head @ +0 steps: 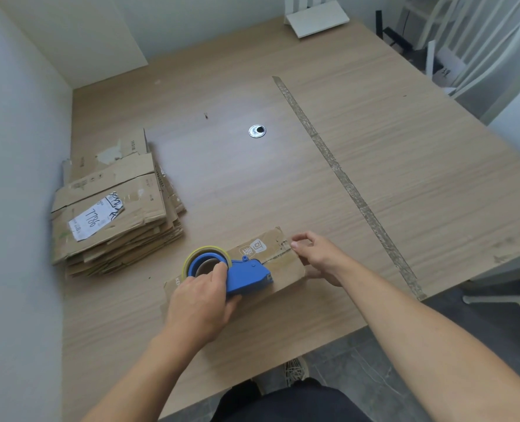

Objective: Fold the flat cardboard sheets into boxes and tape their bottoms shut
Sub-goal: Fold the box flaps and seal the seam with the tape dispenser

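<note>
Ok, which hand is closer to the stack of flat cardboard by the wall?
Left. The left hand grips the tape dispenser just right of the stack; the right hand holds the box farther right.

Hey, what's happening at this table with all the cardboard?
A person is taping a small cardboard box on the wooden table. Their left hand grips a blue tape dispenser resting along the box's seam, while the right hand holds the box's right end. A stack of flat cardboard sheets waits to the left.
</note>
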`<state>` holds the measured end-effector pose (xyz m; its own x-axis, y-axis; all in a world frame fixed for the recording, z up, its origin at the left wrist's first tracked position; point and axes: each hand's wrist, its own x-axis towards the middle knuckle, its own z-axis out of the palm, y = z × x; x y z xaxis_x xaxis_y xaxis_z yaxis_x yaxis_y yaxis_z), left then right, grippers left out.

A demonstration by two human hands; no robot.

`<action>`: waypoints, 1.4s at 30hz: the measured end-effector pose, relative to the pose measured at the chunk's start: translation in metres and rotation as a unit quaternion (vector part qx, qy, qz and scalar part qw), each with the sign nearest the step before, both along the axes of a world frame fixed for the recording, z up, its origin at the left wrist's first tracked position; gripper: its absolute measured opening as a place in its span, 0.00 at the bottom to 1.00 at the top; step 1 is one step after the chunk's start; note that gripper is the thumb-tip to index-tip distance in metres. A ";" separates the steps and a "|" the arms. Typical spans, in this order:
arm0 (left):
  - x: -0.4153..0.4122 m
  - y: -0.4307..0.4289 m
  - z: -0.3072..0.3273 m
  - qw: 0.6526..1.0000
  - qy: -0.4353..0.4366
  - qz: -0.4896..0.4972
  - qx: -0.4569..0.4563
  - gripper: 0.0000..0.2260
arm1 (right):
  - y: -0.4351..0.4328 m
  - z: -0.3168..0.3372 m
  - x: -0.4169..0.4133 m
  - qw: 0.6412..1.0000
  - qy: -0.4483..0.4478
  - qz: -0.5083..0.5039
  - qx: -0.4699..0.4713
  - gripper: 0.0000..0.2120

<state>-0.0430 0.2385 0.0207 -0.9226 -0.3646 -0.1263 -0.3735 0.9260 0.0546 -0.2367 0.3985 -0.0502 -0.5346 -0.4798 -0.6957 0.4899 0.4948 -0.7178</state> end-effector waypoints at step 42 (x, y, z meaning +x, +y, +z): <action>0.002 -0.034 0.029 0.999 -0.012 -0.003 0.035 0.18 | -0.010 -0.008 -0.012 0.773 0.442 0.451 -0.058 0.53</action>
